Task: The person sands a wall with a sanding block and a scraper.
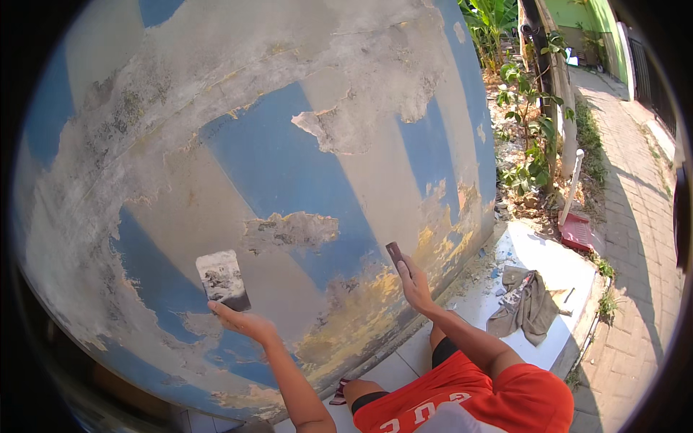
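Note:
Before me stands a wall [260, 162] painted in blue and beige bands, with large patches of peeled paint and bare grey plaster. My left hand [243, 323] holds a flat rectangular plate [223, 276], pale with dark smears and a dark lower edge, up in front of the wall. Whether it touches the wall I cannot tell. In my right hand [416, 286] is a narrow dark brown tool [395, 253], perhaps a scraper; its exact kind is unclear. It is near the yellowish flaking paint [379, 284] low on the wall.
A grey-brown cloth [533, 308] lies on white tiles [547, 346], with paint flakes along the wall's foot. Beyond it is a red dustpan [575, 231] with a white handle. Plants [528, 146] and a post stand at the wall's end, beside a paved path [631, 227].

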The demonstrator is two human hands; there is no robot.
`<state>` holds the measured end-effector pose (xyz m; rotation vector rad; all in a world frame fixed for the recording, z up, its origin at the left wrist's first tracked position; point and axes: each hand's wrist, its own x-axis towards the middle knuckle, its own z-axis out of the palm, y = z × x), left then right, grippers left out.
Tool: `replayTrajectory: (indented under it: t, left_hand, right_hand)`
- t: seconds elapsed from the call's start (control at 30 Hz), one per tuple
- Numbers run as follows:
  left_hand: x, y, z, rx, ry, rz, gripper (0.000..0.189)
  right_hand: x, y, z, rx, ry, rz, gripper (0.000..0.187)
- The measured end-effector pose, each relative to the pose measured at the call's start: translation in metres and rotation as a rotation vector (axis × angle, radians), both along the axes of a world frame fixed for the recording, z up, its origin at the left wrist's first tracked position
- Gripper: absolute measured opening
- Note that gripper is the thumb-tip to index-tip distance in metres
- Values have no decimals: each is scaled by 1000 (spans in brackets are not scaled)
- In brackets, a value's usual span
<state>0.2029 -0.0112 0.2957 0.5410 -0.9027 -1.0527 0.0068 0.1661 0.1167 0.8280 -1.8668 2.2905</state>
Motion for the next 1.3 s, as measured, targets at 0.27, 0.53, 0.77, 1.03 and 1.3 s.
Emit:
replayTrajectory:
  t: [0.27, 0.53, 0.77, 1.03, 1.3]
  left_hand:
    - [-41, 61, -126, 469, 27, -1081, 55]
    - [-30, 94, -183, 457, -244, -1273, 52]
    - [-5, 88, -161, 311, -790, -1083, 40]
    - [-31, 79, -85, -507, -1314, -894, 35]
    - [-25, 19, 31, -922, -999, -150, 47]
  right_hand:
    - [-11, 53, -44, -532, -900, 370, 31]
    - [60, 12, -68, -7, -547, 839, 25]
    - [37, 42, -28, 12, -587, 541, 39]
    - [14, 63, 15, 183, -598, 1187, 43]
    - [-37, 69, 88, -338, -535, 918, 43]
